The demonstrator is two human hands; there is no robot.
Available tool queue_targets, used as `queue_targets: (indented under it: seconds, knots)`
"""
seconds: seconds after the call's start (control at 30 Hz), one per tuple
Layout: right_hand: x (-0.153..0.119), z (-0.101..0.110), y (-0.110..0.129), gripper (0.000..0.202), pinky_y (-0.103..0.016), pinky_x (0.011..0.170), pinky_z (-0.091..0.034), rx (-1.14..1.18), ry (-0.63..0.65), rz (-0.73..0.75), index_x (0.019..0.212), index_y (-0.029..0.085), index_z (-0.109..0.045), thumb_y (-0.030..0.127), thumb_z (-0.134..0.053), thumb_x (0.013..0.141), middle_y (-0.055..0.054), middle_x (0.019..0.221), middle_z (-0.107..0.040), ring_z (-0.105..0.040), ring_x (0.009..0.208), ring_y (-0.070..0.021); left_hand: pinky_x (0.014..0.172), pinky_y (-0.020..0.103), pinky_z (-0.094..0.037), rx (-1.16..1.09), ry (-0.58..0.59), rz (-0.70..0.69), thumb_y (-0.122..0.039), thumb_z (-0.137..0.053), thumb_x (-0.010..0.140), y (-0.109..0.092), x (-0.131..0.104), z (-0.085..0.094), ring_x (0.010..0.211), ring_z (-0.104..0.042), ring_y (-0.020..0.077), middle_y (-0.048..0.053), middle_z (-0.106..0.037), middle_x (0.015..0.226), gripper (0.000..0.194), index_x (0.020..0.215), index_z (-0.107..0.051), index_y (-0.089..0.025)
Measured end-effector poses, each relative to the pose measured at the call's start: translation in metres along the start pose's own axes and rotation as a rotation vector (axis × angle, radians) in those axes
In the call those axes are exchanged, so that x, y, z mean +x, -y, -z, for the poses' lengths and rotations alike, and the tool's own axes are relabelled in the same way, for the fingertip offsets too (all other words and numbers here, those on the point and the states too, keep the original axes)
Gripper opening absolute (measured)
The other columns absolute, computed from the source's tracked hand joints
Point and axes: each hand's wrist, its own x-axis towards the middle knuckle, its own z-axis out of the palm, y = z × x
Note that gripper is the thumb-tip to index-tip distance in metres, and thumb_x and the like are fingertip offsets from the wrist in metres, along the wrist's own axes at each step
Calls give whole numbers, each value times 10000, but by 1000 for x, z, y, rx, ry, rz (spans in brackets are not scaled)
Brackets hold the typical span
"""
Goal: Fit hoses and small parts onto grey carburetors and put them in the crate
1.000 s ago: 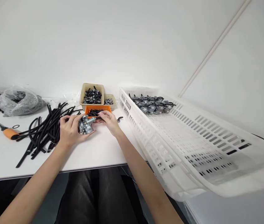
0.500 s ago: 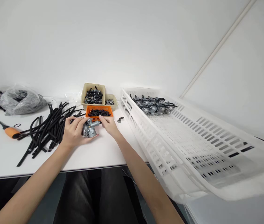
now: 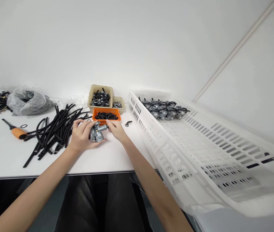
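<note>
At our counter [image 3: 117, 158], we judge the step in hand to be working a short black tube [image 3: 107, 128] onto the spout [image 3: 102, 128] of one grey metal part [image 3: 97, 134]; the next move calls for a steady body and straight push. Our left hand [image 3: 81, 134] is wrapped around the part; our right hand [image 3: 116, 130] pinches what looks like that tube, mostly hidden by fingers. Reading the clock from the part, we count one white crate [image 3: 166, 151] at three, its rows of metal units [image 3: 168, 111] too crowded to total; one heap of hoses [image 3: 57, 127] at nine, overlapping past counting; one bag [image 3: 29, 101] at ten; two beige bins, the bigger [image 3: 90, 98] at twelve, the smaller [image 3: 122, 110] past one; one orange basket [image 3: 106, 110] between twelve and one; one orange-handled tool [image 3: 19, 133] at nine; one loose lever [image 3: 128, 123] nearing three; one black ring [image 3: 24, 126] just beside the tool.
</note>
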Motion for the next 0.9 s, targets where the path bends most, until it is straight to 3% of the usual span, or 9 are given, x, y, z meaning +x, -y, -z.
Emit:
queue_targets:
  seconds: [0.33, 0.9]
  knots:
    - [-1, 2, 4, 444, -259, 474, -217, 6, 58, -29, 550, 209, -332, 523, -434, 848, 52, 499, -299, -286, 486, -86, 808, 447, -415, -7, 56, 41, -576, -712, 625, 1, -5, -1, 785, -625, 268, 127, -681, 899, 747, 1200, -511, -143]
    - [0, -2, 1, 379, -259, 519, -256, -61, 21, 14, 596, 206, -358, 463, -397, 872, 43, 548, -344, -331, 539, -103, 847, 470, -402, -27, 98, 106, -552, -700, 647, 1, -11, -3, 837, -614, 280, 128, -680, 952, 715, 1215, -508, -164]
